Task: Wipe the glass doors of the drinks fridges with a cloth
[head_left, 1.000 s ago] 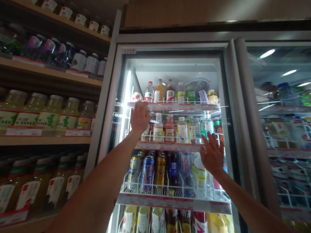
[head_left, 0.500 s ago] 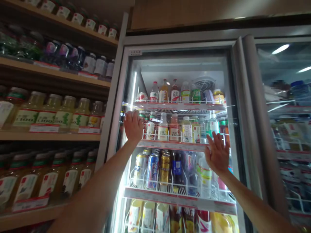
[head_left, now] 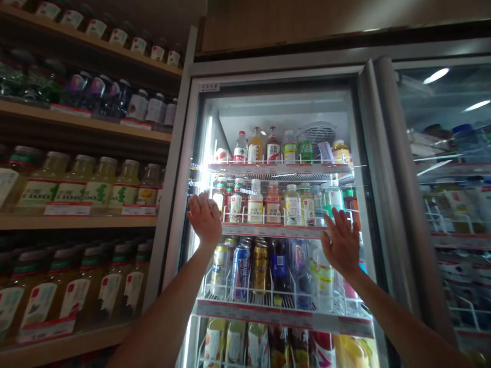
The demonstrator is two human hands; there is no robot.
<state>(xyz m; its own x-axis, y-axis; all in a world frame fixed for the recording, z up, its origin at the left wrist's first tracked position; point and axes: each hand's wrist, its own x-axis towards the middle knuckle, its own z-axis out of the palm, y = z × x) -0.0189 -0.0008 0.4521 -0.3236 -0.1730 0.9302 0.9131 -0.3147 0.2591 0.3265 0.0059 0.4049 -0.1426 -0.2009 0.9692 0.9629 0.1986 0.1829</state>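
My left hand (head_left: pixel 206 219) is raised at the left side of a glass fridge door (head_left: pixel 276 102), its fingers apart with nothing in them. Level with it on the right, my right hand (head_left: pixel 341 241) is open too, fingers spread in front of the middle shelf. Whether either palm touches the glass I cannot make out. Behind the door, bottles such as a pink drink bottle (head_left: pixel 273 203) line the middle shelf. Below them stand cans, among them a blue can (head_left: pixel 241 271) and a gold can (head_left: pixel 260 266). My right hand partly covers a clear bottle (head_left: pixel 322 281).
To the left, wooden shelves (head_left: pixel 95 221) hold rows of juice bottles (head_left: pixel 103 181) with price strips along their edges. A thick metal door handle (head_left: pixel 402 194) runs down the fridge's right side. Beyond it is a second glass-fronted fridge (head_left: pixel 456 204).
My left hand has moved down and slightly left across the door. My right hand stays almost where it was, with its fingers still spread. The view has shifted a little.
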